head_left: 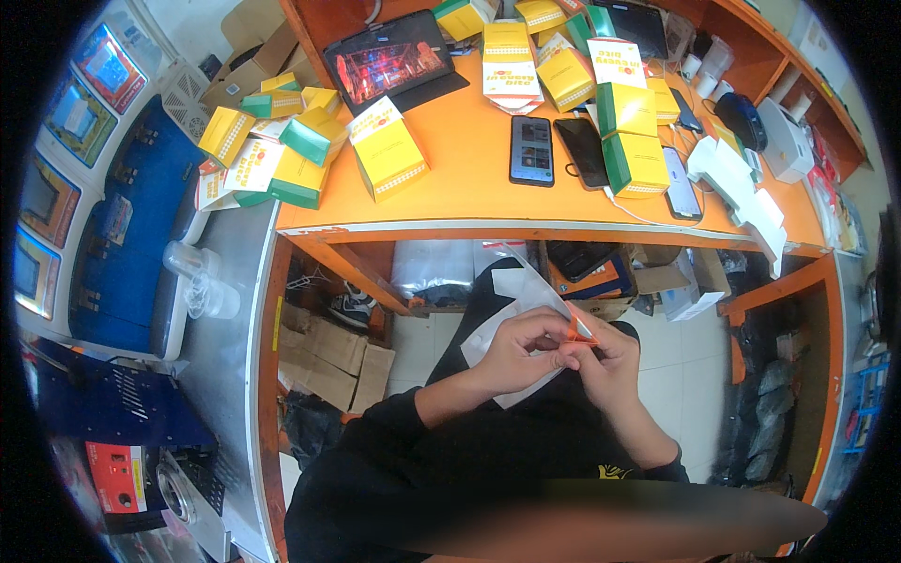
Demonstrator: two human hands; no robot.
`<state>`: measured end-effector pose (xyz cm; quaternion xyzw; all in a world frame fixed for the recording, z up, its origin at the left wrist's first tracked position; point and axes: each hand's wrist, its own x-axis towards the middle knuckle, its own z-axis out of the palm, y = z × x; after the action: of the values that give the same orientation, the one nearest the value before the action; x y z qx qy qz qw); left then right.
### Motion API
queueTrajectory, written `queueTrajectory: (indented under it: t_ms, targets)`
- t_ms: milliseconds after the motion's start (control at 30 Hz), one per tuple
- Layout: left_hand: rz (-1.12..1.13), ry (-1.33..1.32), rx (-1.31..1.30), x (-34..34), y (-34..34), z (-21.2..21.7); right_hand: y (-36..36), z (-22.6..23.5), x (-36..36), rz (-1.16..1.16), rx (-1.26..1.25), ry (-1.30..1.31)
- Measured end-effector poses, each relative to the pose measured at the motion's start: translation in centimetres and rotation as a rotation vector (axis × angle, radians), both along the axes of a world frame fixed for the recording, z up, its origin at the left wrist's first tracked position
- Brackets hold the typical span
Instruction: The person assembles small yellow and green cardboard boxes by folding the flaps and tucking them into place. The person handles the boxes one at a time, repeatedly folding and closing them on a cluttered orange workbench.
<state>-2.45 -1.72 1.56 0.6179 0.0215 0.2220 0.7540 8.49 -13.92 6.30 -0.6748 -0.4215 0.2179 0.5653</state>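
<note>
Orange laminate desk (469,178) is filling the upper part of the head view, and we are sitting below its front edge with our hands over our lap. Both hands are working on a flat white card sheet with an orange corner (526,314), below the desk's front edge. Our left hand (516,352) is closing its fingers on the sheet's middle, and our right hand (605,361) is pinching the orange corner between thumb and fingertips.

On the desk, yellow and green folded cardboard boxes (385,150) are lying in loose heaps toward its left end and back. Two dark phones (558,150) are resting side by side near the desk's middle. A black tablet with a lit screen (389,61) is leaning at the desk's back edge. Left of the desk, clear plastic cups (197,277) are standing on a grey counter (230,310).
</note>
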Motion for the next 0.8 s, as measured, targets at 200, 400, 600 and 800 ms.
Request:
queueTrajectory:
  t_ms: [200, 400, 600, 800]
  targets:
    - [0.114, -0.024, 0.347, 0.1, 0.2, 0.3, 0.0, -0.5, -0.1, -0.058, -0.021, -0.080]
    - [0.847, -0.058, 0.527, 0.7, 1.0, 0.9, -0.4, -2.0, 1.3, -0.244, 0.139, -0.088]
    - [0.627, 0.022, 0.485, 0.3, 1.7, 1.7, -1.0, -2.1, 3.7, -0.336, 0.192, -0.160]
    - [0.542, 0.001, 0.575, 0.7, 1.1, 0.8, -0.9, -2.1, 3.6, -0.228, 0.038, 0.008]
